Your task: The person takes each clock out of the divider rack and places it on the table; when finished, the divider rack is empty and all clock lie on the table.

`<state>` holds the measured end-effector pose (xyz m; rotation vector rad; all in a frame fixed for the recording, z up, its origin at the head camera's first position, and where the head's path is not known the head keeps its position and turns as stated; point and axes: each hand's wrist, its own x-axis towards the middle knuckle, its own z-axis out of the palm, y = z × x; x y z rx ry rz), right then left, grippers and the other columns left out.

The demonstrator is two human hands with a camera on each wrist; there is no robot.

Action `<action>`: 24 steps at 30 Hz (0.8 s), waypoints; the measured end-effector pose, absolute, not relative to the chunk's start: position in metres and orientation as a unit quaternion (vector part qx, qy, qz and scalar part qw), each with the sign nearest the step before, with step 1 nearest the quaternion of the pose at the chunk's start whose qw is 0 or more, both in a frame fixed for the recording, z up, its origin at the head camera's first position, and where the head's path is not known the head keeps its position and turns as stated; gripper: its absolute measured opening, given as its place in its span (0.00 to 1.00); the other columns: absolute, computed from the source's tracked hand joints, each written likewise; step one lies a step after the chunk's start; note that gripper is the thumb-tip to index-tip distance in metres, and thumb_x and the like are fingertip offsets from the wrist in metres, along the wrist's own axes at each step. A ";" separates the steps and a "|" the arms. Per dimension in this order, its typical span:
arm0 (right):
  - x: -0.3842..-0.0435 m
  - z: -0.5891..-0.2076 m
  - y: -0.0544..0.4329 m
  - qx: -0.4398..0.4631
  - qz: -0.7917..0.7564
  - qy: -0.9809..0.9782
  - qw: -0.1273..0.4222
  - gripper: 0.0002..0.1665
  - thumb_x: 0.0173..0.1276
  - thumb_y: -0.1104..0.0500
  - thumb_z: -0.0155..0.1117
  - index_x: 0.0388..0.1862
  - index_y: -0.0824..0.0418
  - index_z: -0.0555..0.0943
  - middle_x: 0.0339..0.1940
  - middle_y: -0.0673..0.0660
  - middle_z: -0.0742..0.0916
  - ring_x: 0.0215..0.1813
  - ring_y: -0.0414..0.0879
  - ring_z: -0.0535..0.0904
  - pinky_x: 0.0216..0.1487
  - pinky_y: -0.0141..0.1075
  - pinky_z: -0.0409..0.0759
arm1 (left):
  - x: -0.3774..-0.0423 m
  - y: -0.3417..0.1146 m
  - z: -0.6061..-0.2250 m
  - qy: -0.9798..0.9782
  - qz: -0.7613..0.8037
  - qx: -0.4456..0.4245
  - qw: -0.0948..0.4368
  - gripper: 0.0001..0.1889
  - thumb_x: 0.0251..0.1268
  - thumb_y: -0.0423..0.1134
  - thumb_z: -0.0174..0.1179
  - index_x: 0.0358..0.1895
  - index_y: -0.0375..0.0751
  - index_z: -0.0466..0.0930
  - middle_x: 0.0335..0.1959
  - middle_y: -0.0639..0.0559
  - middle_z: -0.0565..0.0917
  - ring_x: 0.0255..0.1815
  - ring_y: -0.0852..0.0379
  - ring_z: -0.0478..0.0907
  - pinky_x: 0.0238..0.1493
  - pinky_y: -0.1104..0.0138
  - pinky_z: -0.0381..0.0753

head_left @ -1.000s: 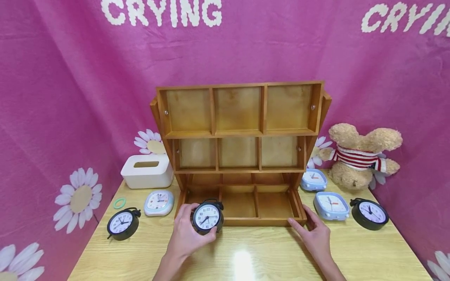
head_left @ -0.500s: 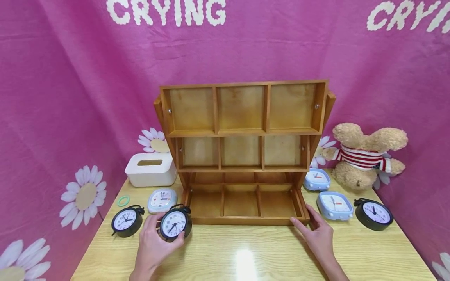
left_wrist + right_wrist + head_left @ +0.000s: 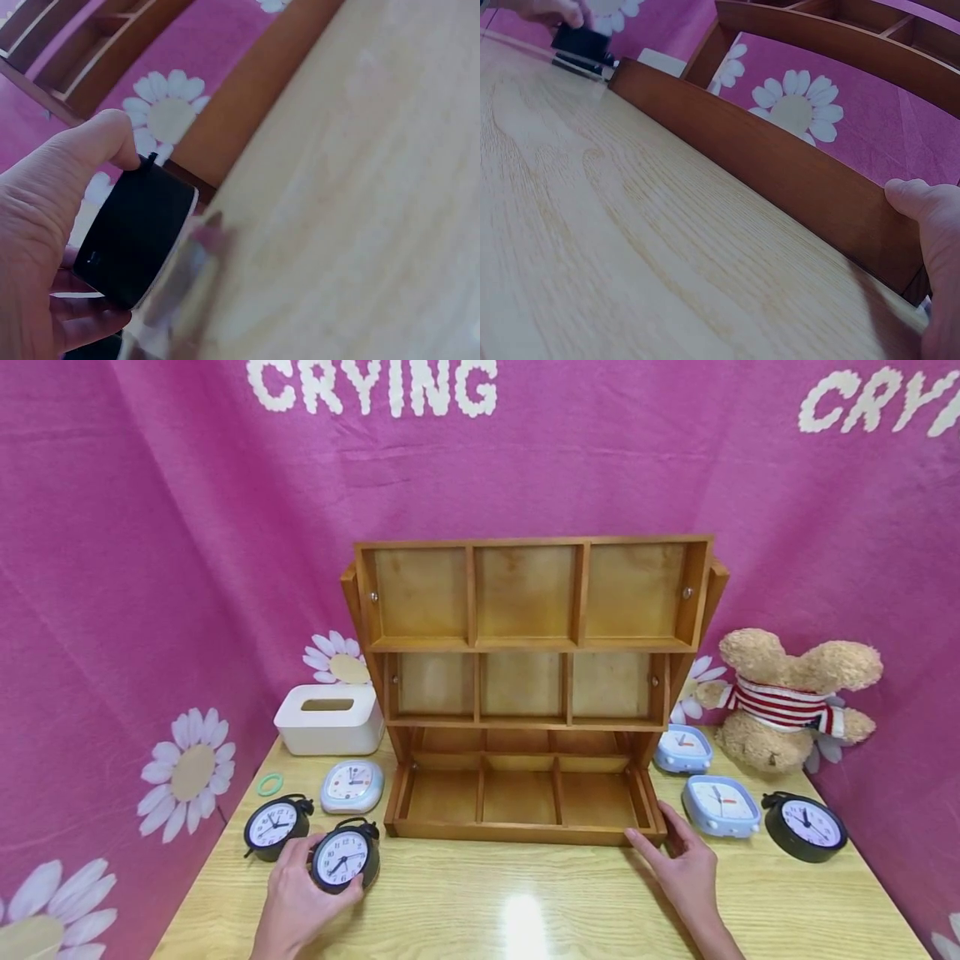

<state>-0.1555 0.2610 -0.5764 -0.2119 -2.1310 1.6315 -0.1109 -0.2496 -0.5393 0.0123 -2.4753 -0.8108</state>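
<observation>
My left hand [image 3: 303,893] grips a round black alarm clock [image 3: 343,860] by its sides, its white dial facing up toward me. In the left wrist view, thumb and fingers wrap the clock's black case [image 3: 139,232] just over the wood-grain table. The lowest tray of a tiered wooden storage rack [image 3: 525,833] has its front right corner in my right hand [image 3: 684,868], thumb on the front and fingers along the side. A second black alarm clock [image 3: 275,827] lies just left of the held one. Behind them sits a pale blue oval clock [image 3: 352,787].
At the back left are a white tissue box [image 3: 330,731] and a green ring [image 3: 270,784]. On the right lie two blue square clocks [image 3: 722,807], another black alarm clock [image 3: 806,827] and a plush toy [image 3: 787,702]. A pink curtain [image 3: 525,460] hangs behind.
My left hand has carried the black alarm clock leftward, from in front of the rack's lower left compartment to beside the other black clock. My right hand stays on the rack's corner.
</observation>
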 end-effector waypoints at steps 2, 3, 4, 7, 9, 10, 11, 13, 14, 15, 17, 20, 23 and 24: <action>-0.155 -0.576 0.261 -0.076 0.590 -0.773 0.220 0.40 0.58 0.67 0.82 0.71 0.67 0.78 0.68 0.70 0.81 0.54 0.22 0.78 0.53 0.17 0.78 | -0.111 -0.252 -0.544 -0.921 -0.294 -0.001 0.255 0.39 0.29 0.43 0.85 0.51 0.28 0.81 0.44 0.40 0.83 0.45 0.43 0.81 0.45 0.46 0.84; -0.154 -0.577 0.261 -0.076 0.591 -0.773 0.218 0.40 0.59 0.67 0.82 0.71 0.67 0.78 0.68 0.70 0.81 0.55 0.22 0.78 0.53 0.17 0.78 | -0.111 -0.253 -0.546 -0.923 -0.292 -0.003 0.252 0.39 0.29 0.43 0.85 0.51 0.28 0.81 0.44 0.40 0.83 0.45 0.43 0.81 0.45 0.46 0.84; -0.154 -0.577 0.261 -0.076 0.593 -0.772 0.216 0.40 0.59 0.67 0.82 0.71 0.67 0.78 0.69 0.70 0.81 0.55 0.22 0.78 0.53 0.17 0.78 | -0.111 -0.254 -0.548 -0.924 -0.290 -0.003 0.249 0.39 0.29 0.44 0.84 0.51 0.28 0.81 0.44 0.40 0.83 0.45 0.43 0.81 0.45 0.46 0.83; -0.152 -0.576 0.261 -0.082 0.597 -0.768 0.218 0.40 0.58 0.67 0.82 0.71 0.67 0.78 0.68 0.69 0.81 0.55 0.21 0.78 0.53 0.16 0.78 | -0.113 -0.256 -0.551 -0.927 -0.288 -0.008 0.242 0.39 0.29 0.44 0.84 0.51 0.28 0.81 0.44 0.40 0.83 0.45 0.43 0.81 0.46 0.47 0.83; -0.151 -0.576 0.261 -0.085 0.596 -0.768 0.219 0.40 0.58 0.67 0.82 0.71 0.66 0.78 0.68 0.68 0.81 0.55 0.21 0.78 0.53 0.16 0.78 | -0.114 -0.258 -0.549 -0.927 -0.291 -0.013 0.235 0.39 0.30 0.44 0.84 0.52 0.28 0.82 0.45 0.40 0.84 0.46 0.43 0.82 0.46 0.46 0.83; -0.151 -0.576 0.261 -0.086 0.597 -0.767 0.219 0.40 0.58 0.67 0.82 0.71 0.66 0.78 0.68 0.68 0.81 0.55 0.21 0.78 0.53 0.16 0.78 | -0.114 -0.260 -0.548 -0.929 -0.291 -0.015 0.229 0.39 0.30 0.44 0.84 0.52 0.28 0.82 0.45 0.39 0.84 0.46 0.42 0.82 0.47 0.46 0.83; -0.152 -0.576 0.261 -0.085 0.598 -0.766 0.219 0.40 0.58 0.67 0.82 0.71 0.65 0.78 0.68 0.68 0.81 0.54 0.20 0.78 0.53 0.16 0.78 | -0.114 -0.261 -0.546 -0.930 -0.291 -0.018 0.221 0.39 0.31 0.44 0.84 0.53 0.28 0.82 0.46 0.39 0.84 0.47 0.42 0.82 0.47 0.45 0.84; -0.152 -0.576 0.260 -0.082 0.601 -0.765 0.216 0.41 0.58 0.68 0.82 0.71 0.66 0.78 0.69 0.68 0.81 0.54 0.20 0.78 0.53 0.17 0.78 | -0.112 -0.264 -0.541 -0.936 -0.292 -0.016 0.196 0.40 0.34 0.45 0.84 0.56 0.28 0.82 0.49 0.37 0.84 0.49 0.41 0.82 0.49 0.44 0.84; -0.153 -0.576 0.259 -0.080 0.604 -0.763 0.214 0.41 0.58 0.68 0.82 0.71 0.66 0.78 0.69 0.68 0.81 0.55 0.21 0.78 0.54 0.17 0.78 | -0.111 -0.265 -0.538 -0.940 -0.289 -0.011 0.180 0.41 0.35 0.46 0.83 0.58 0.29 0.81 0.50 0.37 0.84 0.50 0.40 0.82 0.49 0.44 0.84; -0.153 -0.576 0.258 -0.077 0.608 -0.761 0.213 0.41 0.58 0.68 0.82 0.71 0.66 0.77 0.69 0.69 0.81 0.55 0.21 0.78 0.54 0.17 0.78 | -0.109 -0.266 -0.536 -0.945 -0.282 -0.005 0.164 0.42 0.37 0.47 0.83 0.60 0.30 0.81 0.52 0.36 0.83 0.51 0.39 0.82 0.49 0.42 0.84; -0.153 -0.576 0.258 -0.074 0.610 -0.759 0.215 0.41 0.58 0.69 0.81 0.71 0.67 0.77 0.69 0.69 0.81 0.56 0.22 0.79 0.54 0.17 0.78 | -0.105 -0.266 -0.531 -0.954 -0.266 0.005 0.136 0.44 0.42 0.51 0.81 0.64 0.31 0.78 0.57 0.34 0.82 0.55 0.35 0.82 0.50 0.40 0.84; -0.154 -0.578 0.258 -0.060 0.592 -0.772 0.225 0.40 0.59 0.68 0.81 0.71 0.66 0.77 0.69 0.68 0.81 0.57 0.23 0.78 0.55 0.17 0.77 | -0.099 -0.264 -0.525 -0.960 -0.245 0.015 0.135 0.45 0.48 0.56 0.79 0.69 0.35 0.76 0.64 0.34 0.79 0.61 0.33 0.79 0.53 0.37 0.83; -0.155 -0.581 0.258 -0.017 0.533 -0.804 0.263 0.45 0.57 0.68 0.83 0.73 0.64 0.76 0.71 0.67 0.80 0.63 0.24 0.74 0.59 0.15 0.73 | -0.097 -0.255 -0.520 -0.951 -0.254 0.000 0.175 0.44 0.53 0.55 0.78 0.71 0.36 0.75 0.70 0.36 0.76 0.68 0.33 0.75 0.60 0.37 0.78; -0.155 -0.582 0.259 0.008 0.509 -0.813 0.284 0.47 0.55 0.67 0.84 0.74 0.65 0.74 0.72 0.68 0.79 0.66 0.26 0.73 0.62 0.15 0.72 | -0.098 -0.251 -0.518 -0.947 -0.260 -0.010 0.189 0.43 0.55 0.54 0.77 0.72 0.37 0.74 0.73 0.38 0.75 0.71 0.33 0.72 0.62 0.36 0.76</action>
